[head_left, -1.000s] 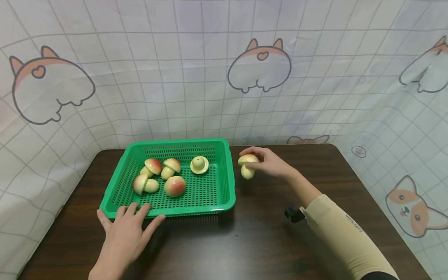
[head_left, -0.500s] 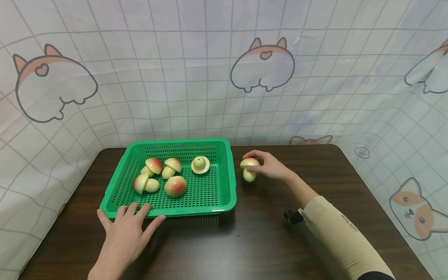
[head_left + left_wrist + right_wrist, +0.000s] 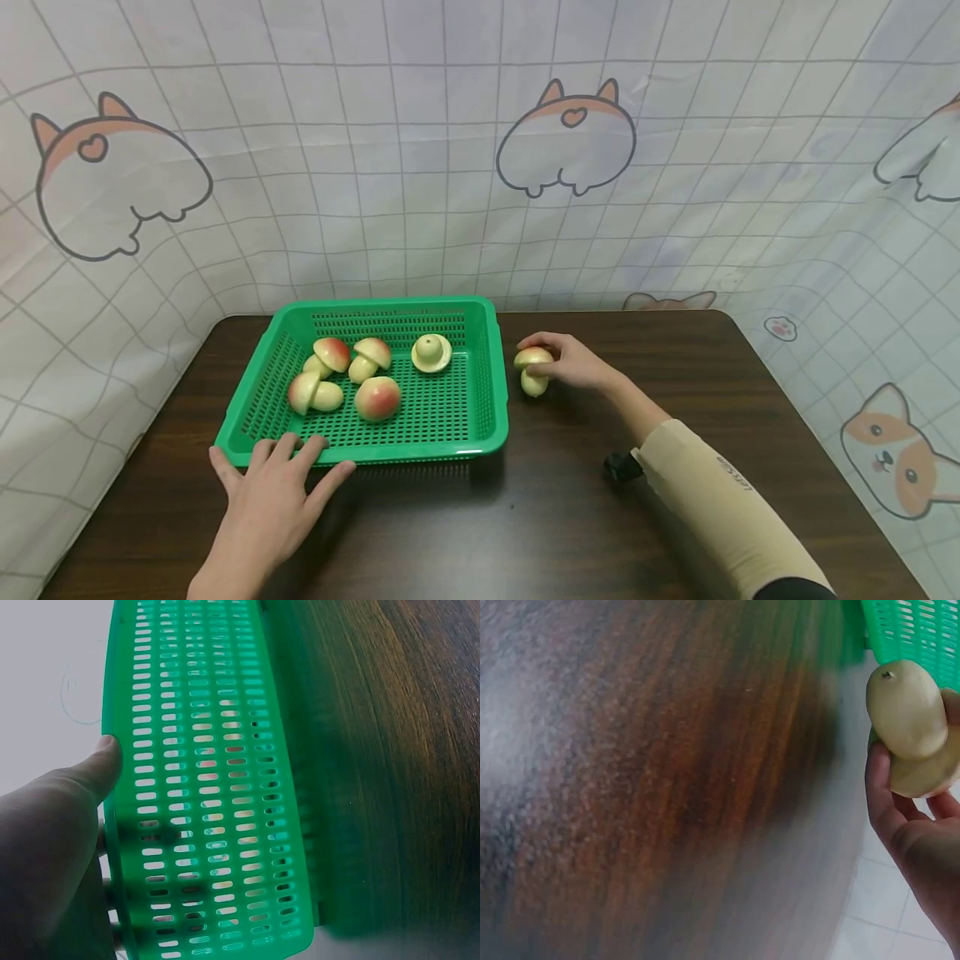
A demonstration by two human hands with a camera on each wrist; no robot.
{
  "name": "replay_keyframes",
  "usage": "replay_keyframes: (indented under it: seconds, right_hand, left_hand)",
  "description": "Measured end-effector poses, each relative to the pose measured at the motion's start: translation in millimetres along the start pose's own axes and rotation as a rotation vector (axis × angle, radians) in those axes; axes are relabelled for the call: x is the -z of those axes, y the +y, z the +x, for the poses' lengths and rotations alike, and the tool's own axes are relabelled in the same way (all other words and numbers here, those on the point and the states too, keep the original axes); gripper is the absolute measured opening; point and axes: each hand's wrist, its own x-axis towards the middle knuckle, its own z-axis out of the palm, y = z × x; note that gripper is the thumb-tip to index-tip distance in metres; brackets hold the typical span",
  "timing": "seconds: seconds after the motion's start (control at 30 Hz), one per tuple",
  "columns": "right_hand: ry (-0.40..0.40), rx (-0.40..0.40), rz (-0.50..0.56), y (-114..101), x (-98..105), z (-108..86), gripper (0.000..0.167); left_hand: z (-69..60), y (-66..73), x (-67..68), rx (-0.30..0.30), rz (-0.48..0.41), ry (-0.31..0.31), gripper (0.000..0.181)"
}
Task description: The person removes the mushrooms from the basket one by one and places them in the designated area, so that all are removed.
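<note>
Beside the basket's right side, my right hand (image 3: pixel 573 361) pinches a toy mushroom (image 3: pixel 533 360) by its cap and stem, low over the table. In the right wrist view its pale rounded stem (image 3: pixel 906 709) faces the camera. My left hand (image 3: pixel 262 500) holds the front rim of the green plastic basket (image 3: pixel 420 452), fingers hooked over it. From the left wrist, the thumb (image 3: pixel 105 761) shows at the rim, with dark finger shapes visible through the wall's slots. Several similar mushrooms lie in the basket, including one with its stem up (image 3: pixel 431 353) and one with a reddish cap up (image 3: pixel 377 398).
The basket stands on the left half of a dark wooden table (image 3: pixel 525 533). A white grid-patterned cloth (image 3: pixel 420 167) with cartoon dogs hangs behind and at both sides. A black strap end (image 3: pixel 622 467) sticks out from the right sleeve (image 3: pixel 720 500).
My right hand has lowered slightly toward the table with the mushroom in it. The left hand stays at the basket rim. The head view has shifted a little.
</note>
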Motion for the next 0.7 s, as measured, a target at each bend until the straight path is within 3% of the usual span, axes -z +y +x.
replay_keyframes:
  seconds: [0.27, 0.7]
  right_hand:
    - [-0.023, 0.046, -0.026, 5.6, -5.2, 1.3, 0.039]
    - [-0.012, 0.031, -0.042, 5.2, -5.9, 2.4, 0.043]
  left_hand:
    - [-0.1, -0.6, 0.5, 0.009, 0.007, -0.019, 0.057]
    - [0.0, -1.2, -0.9, 0.001, -0.001, -0.004, 0.056]
